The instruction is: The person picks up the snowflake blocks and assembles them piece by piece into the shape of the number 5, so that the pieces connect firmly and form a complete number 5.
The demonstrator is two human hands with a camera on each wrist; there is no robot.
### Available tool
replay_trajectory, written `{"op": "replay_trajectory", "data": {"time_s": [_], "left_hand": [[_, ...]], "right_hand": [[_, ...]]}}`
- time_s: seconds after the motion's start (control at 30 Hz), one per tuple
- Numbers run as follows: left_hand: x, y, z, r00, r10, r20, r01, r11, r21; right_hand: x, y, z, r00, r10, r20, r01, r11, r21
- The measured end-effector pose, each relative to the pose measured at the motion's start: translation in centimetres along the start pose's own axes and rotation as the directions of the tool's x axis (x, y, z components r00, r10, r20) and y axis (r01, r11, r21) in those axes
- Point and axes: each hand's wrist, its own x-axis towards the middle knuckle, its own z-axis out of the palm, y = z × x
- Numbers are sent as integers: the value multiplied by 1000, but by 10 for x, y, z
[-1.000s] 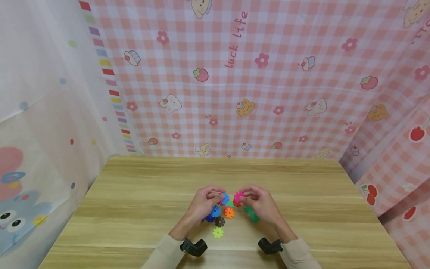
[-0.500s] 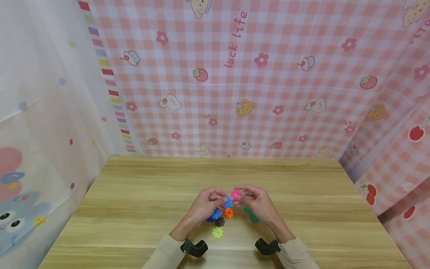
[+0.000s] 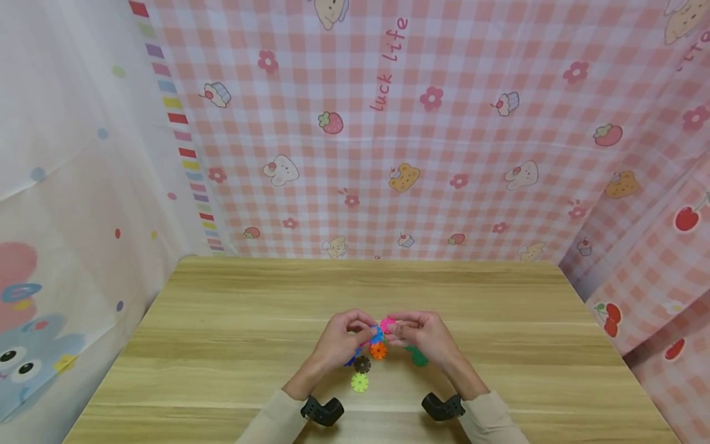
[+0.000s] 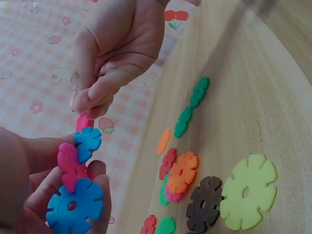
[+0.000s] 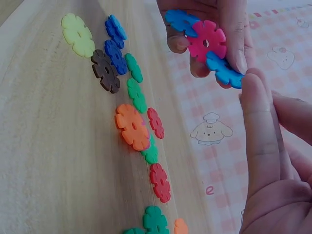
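Observation:
My left hand (image 3: 339,338) holds a short chain of plastic snowflake discs: a blue disc (image 4: 75,209), a pink disc (image 5: 206,42) in the middle, and a second blue disc (image 4: 88,144) at the end. Between thumb and fingertips, my right hand (image 3: 424,333) pinches another pink disc (image 4: 81,121). Its edge meets the end blue disc in the left wrist view. In the right wrist view the right fingers hide this pink disc. Both hands are raised over the loose discs.
On the wooden table (image 3: 249,296) lie a yellow-green disc (image 3: 360,383), a brown disc (image 3: 363,364), an orange disc (image 3: 378,351), and several red, green and dark blue ones. Dark green discs (image 4: 191,107) lie near the right hand. A checked pink cloth (image 3: 355,154) hangs behind.
My right hand has moved left with its pink disc, up to the blue disc at the chain's end. The left hand has shifted slightly right, and the gap between them has closed.

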Motion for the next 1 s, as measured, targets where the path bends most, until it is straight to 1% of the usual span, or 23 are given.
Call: {"op": "replay_trajectory", "data": {"time_s": [0.17,0.33,0.43,0.53,0.67,0.77,0.87,1.0], "left_hand": [[-2,1,2,999,35,-41,-32,998,61],[-3,2,3,995,70,-74,-64,995,81],[-2,2,3,994,73,-86,-68,996,65],[-1,2,2,994,72,-85,-69,997,39],[-1,2,0,994,78,-81,-78,997,3],[-1,2,1,992,87,-86,-89,996,-22],[-1,3,4,989,110,-101,-116,992,-51],[0,2,9,981,137,-137,-151,984,-94]], "right_hand": [[0,0,2,999,31,9,-31,999,27],[0,0,5,999,33,-3,-32,998,55],[0,2,6,1000,-3,-19,3,999,38],[0,5,8,997,-56,-57,56,998,-12],[-1,8,12,983,-121,-138,109,990,-92],[0,10,17,967,-150,-205,128,985,-114],[1,12,21,954,-171,-248,156,985,-79],[1,13,27,939,-205,-275,219,975,20]]}}
